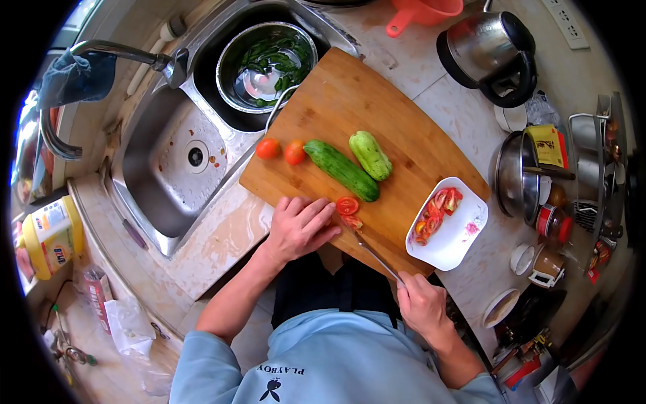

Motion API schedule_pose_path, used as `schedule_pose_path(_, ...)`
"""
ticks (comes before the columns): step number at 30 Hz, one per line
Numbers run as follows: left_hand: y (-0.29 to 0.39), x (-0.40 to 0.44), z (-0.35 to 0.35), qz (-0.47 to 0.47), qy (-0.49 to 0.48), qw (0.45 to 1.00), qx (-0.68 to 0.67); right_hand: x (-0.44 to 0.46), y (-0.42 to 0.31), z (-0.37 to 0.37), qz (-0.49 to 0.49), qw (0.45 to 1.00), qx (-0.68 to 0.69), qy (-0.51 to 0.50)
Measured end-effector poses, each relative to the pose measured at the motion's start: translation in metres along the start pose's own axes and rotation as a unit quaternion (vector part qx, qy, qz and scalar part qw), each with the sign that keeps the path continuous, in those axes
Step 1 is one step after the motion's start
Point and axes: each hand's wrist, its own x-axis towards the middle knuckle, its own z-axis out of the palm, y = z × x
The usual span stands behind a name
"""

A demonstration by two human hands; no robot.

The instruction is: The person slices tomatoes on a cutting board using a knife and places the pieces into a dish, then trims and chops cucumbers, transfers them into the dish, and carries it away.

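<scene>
A knife (pixel 379 260) is held by its handle in my right hand (pixel 422 303), its tip near a small cut tomato piece (pixel 352 221) on the wooden cutting board (pixel 397 94). My left hand (pixel 301 227) rests at the board's near edge, fingers bent close together beside a tomato half (pixel 347 205); whether they hold anything is hidden. Two whole tomatoes, one at the left edge (pixel 268 148) and one beside it (pixel 295 152), lie by a dark green cucumber (pixel 342 170) and a paler green vegetable (pixel 371 155). Cut tomato pieces (pixel 437 214) fill the left side of a white dish (pixel 455 254).
Left of the board is a steel sink (pixel 155 161) with a faucet (pixel 121 48). Green leaves soak in a metal bowl (pixel 225 75). A kettle (pixel 486 50), a red strainer (pixel 431 10) and metal bowls (pixel 509 176) stand to the right.
</scene>
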Motion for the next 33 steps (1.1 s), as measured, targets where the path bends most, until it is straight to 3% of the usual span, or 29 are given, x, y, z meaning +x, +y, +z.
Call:
schedule_pose_path(4,0.004,-0.014,0.017,0.060,0.014,0.998,0.018,-0.018,0.007,0.002,0.019,0.994,0.083,0.071)
schedule_pose_path(11,0.038,-0.002,0.029,-0.030,-0.028,0.999,0.026,-0.040,0.024,0.001,0.098,0.975,0.162,0.115)
schedule_pose_path(17,0.051,0.005,0.046,-0.056,0.019,0.994,0.091,-0.049,0.032,0.000,0.097,0.963,0.201,0.149)
schedule_pose_path(30,0.076,0.013,0.046,-0.117,-0.024,0.993,0.015,-0.081,0.073,-0.001,0.153,0.930,0.248,0.226)
schedule_pose_path(33,0.090,0.017,0.049,-0.177,-0.026,0.983,-0.034,-0.089,0.080,0.001,0.163,0.924,0.246,0.241)
